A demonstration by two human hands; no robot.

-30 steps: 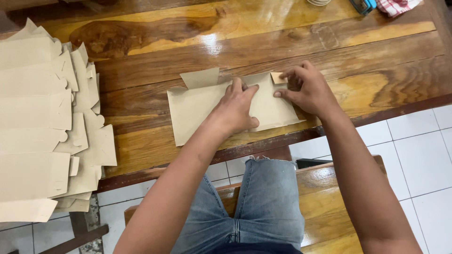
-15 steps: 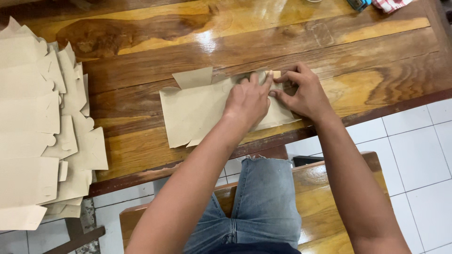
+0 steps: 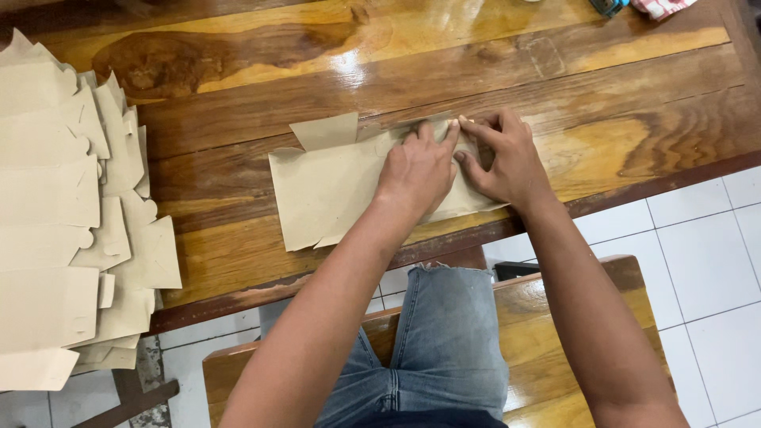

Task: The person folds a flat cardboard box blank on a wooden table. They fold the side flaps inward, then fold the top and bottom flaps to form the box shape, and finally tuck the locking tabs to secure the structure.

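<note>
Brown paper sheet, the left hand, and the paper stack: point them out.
brown paper sheet [image 3: 325, 190], head view, bare left half.
left hand [image 3: 418, 170], head view, back of hand.
paper stack [image 3: 55, 230], head view, middle sheet.

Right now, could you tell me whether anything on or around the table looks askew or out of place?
The stack of tan paper blanks at the left is splayed unevenly and overhangs the wooden table edge. Otherwise nothing stands out: both hands press the flat paper piece squarely.

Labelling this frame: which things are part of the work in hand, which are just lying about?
In use:
- brown paper sheet, flat on the wooden table
- left hand, pressing on it
- right hand, pinching its right end

Lying about:
- stack of brown paper cutouts at table's left
- red-checked cloth, far corner
- small teal object beside it
</note>
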